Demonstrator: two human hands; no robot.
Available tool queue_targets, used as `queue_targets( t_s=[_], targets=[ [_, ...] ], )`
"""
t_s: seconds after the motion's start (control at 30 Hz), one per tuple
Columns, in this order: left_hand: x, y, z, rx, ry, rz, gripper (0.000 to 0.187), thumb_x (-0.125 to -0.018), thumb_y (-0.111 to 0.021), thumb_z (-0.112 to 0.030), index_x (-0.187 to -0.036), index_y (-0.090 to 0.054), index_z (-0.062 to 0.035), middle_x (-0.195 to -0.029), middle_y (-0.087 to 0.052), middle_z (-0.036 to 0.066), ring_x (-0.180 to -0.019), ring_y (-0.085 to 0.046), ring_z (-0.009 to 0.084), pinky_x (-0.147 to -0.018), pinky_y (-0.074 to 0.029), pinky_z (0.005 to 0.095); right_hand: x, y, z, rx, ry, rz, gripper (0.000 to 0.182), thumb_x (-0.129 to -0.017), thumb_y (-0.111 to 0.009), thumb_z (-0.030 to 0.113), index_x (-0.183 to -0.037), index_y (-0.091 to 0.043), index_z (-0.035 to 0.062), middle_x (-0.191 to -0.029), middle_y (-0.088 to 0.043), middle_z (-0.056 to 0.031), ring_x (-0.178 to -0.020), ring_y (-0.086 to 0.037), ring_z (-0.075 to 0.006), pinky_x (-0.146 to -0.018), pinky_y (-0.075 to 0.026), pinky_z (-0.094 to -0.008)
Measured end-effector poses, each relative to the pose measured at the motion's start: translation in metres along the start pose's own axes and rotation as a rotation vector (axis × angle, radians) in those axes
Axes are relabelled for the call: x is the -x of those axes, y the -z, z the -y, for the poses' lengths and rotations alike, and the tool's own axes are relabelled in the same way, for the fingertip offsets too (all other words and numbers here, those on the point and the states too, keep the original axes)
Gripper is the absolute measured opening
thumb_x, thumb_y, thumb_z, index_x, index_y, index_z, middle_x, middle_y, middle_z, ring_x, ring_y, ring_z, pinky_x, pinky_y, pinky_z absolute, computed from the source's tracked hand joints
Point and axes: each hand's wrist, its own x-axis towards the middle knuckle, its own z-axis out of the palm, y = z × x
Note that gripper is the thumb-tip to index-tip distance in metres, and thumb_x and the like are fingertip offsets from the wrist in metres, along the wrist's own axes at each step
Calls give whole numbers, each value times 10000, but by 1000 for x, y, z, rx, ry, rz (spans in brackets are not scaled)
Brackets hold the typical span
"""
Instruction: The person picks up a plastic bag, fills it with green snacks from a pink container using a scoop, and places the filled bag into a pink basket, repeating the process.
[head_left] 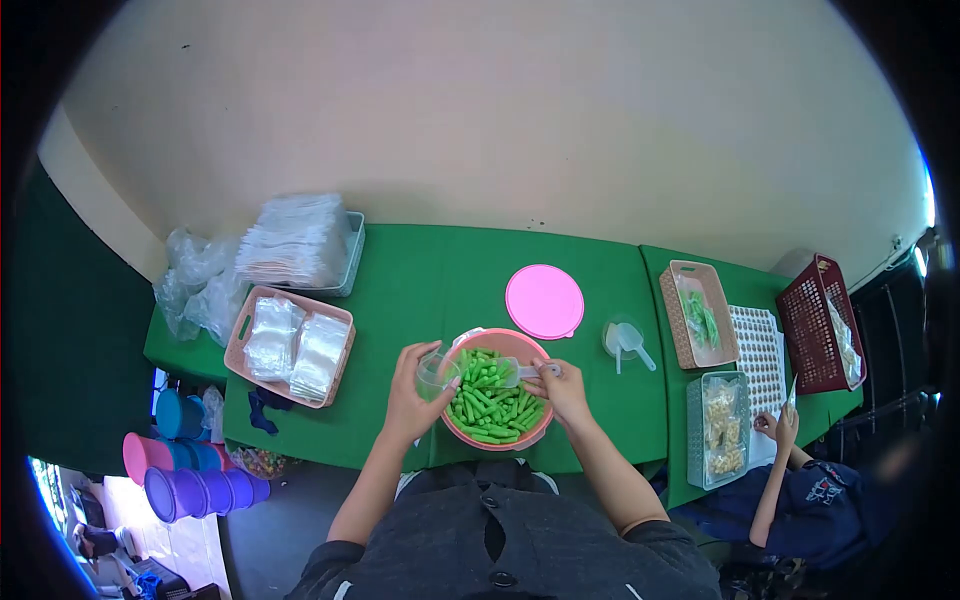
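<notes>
My left hand (408, 398) is closed around a small clear plastic cup (432, 370) at the left rim of a salmon-pink tub (537, 350). Bright green stick-shaped snacks (492, 408) fill much of the tub. In my right hand (562, 390) is the handle of a translucent scoop (514, 373), whose head is over the snacks inside the tub. Whether the cup or scoop contains anything is hard to make out. Behind the tub, a round pink lid (544, 301) lies flat on the green tablecloth (430, 270).
To the left, a pink basket (343, 375) holds clear bags, near stacked white packets (296, 240). A small container with a white scoop (628, 338) stands right. Farther right are baskets (690, 352), a sticker sheet (768, 360) and a seated co-worker (825, 510). Purple tubs (205, 493) stand lower left.
</notes>
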Motion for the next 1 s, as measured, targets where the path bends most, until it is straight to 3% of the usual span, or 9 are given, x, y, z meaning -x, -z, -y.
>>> queue_targets(
  t_s=[0.07,0.23,0.47,0.63,0.87,1.0],
  targets=[
    [1,4,-3,15,38,0,552,-739,-744,-153,-1236,-525,-57,-1187,-525,152,-1107,-547,314,-950,-446,395,2,3,5,-75,-34,-4,287,-953,-593,147,-1071,-550,-111,-1008,-637,-200,-879,-687,-268,-715,-620,-323],
    [2,6,0,26,48,-25,564,-733,-745,-144,-1243,-521,-57,-1190,-522,151,-1108,-550,308,-944,-455,388,6,18,15,-251,-142,30,278,-968,-571,171,-1084,-542,-80,-1065,-624,-192,-978,-666,-276,-802,-596,-349],
    [3,3,-2,-37,29,47,599,-698,-764,-147,-1242,-526,-77,-1190,-523,139,-1114,-553,313,-933,-471,398,11,40,22,-411,-149,66,252,-970,-567,183,-1080,-556,-44,-1016,-622,-150,-877,-660,-224,-835,-566,-316],
    [5,-4,-6,-149,-43,209,649,-648,-798,-147,-1238,-531,-88,-1195,-521,127,-1124,-538,317,-960,-442,417,31,32,50,-386,1,74,201,-965,-575,171,-1025,-598,-20,-946,-631,-82,-834,-650,-166,-779,-575,-294],
    [8,-22,-21,-145,-172,284,711,-559,-825,-104,-1207,-534,-88,-1210,-516,114,-1177,-505,327,-1001,-410,430,73,-10,81,58,256,93,175,-951,-584,102,-1011,-617,-59,-925,-663,-109,-839,-665,-156,-742,-584,-293],
    [11,-28,-13,-135,-221,262,716,-594,-831,-114,-1206,-462,-74,-1231,-503,131,-1186,-506,315,-1002,-416,423,94,-24,93,167,486,75,162,-918,-630,49,-1029,-638,-70,-951,-669,-123,-863,-642,-134,-738,-581,-278]
  ],
)
